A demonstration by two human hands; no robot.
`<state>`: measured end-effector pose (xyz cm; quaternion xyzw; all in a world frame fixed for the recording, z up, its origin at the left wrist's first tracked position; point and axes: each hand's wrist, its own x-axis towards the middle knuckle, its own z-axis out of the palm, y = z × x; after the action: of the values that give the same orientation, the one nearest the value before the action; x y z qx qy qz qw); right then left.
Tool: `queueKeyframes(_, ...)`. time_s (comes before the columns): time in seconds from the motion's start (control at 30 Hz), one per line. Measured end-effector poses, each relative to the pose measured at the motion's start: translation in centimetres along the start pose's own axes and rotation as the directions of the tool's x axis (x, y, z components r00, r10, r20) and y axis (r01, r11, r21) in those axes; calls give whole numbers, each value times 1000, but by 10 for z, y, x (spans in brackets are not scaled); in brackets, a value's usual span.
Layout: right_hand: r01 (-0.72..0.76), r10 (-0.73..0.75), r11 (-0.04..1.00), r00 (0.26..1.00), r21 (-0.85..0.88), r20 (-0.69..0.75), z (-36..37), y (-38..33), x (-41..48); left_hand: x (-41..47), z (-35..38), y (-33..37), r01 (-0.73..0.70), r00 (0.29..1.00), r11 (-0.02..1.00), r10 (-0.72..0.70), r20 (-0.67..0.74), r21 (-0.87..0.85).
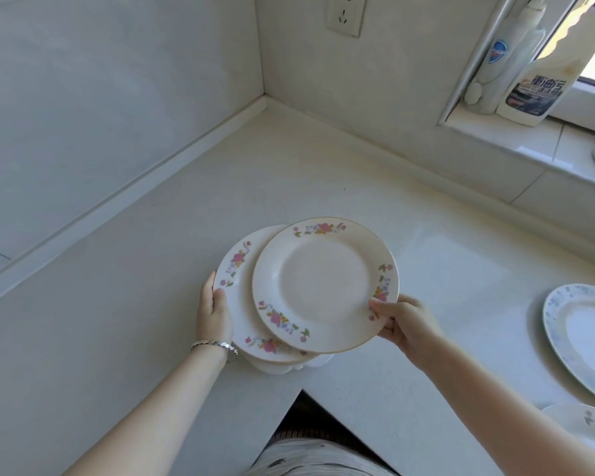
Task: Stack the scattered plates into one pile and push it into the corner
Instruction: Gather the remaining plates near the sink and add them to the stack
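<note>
A small pile of white plates stands on the counter near its inner front corner. Its top plate (241,297) has pink flowers round the rim, and my left hand (213,312) grips that pile at its left edge. My right hand (404,322) holds another pink-flowered plate (325,283) by its right rim, tilted and overlapping the pile from the right. Two blue-patterned plates lie apart at the right: a large one (584,338) and a smaller one (588,431) at the frame's edge.
The white counter (158,269) runs back to a wall corner (264,97) at the upper middle. A window sill at the upper right carries a cleaner bottle (536,80) and a soap dispenser (495,60). A socket (346,13) sits on the wall.
</note>
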<state>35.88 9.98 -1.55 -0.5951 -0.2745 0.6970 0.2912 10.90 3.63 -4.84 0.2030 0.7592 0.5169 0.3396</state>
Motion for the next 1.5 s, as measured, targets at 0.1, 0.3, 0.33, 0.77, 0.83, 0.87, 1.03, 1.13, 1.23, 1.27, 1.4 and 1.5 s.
queueKeyframes(0.1,30,-31,989,1000,-145,-4,9,-2,4,0,-1,0,6,1000,1000,-5,10,-21)
queueKeyframes(0.3,116,-174,656,985,-746,0,16,-3,14,2,1,11,108,994,982,-107,11,-154)
queueKeyframes(0.33,114,-174,600,985,-791,10,17,-2,14,3,1,11,109,994,984,-106,27,-140)
queueKeyframes(0.77,289,-314,745,947,-601,66,34,5,36,6,1,2,156,988,937,-153,34,-311)
queueKeyframes(0.83,285,-273,867,958,-408,88,46,12,44,6,2,1,158,987,930,-144,67,-333)
queueKeyframes(0.87,284,-273,898,959,-337,81,50,14,46,5,2,1,153,988,929,-133,82,-338)
queueKeyframes(1.03,271,-260,952,962,-146,88,51,22,53,7,0,-6,139,985,928,-92,147,-346)
queueKeyframes(1.13,256,-243,960,962,-112,123,48,26,58,7,-1,-10,133,980,939,-77,184,-318)
queueKeyframes(1.23,267,-254,958,960,-105,120,48,26,59,6,-1,-9,119,977,944,-57,204,-306)
queueKeyframes(1.27,268,-255,956,960,-120,117,48,25,58,6,-2,-8,113,979,956,-60,197,-271)
queueKeyframes(1.4,259,-230,931,964,-257,137,44,15,50,2,-8,9,-103,995,930,98,32,353)
queueKeyframes(1.5,237,-212,898,971,-371,108,26,3,38,-14,5,41,-544,813,585,544,206,601)
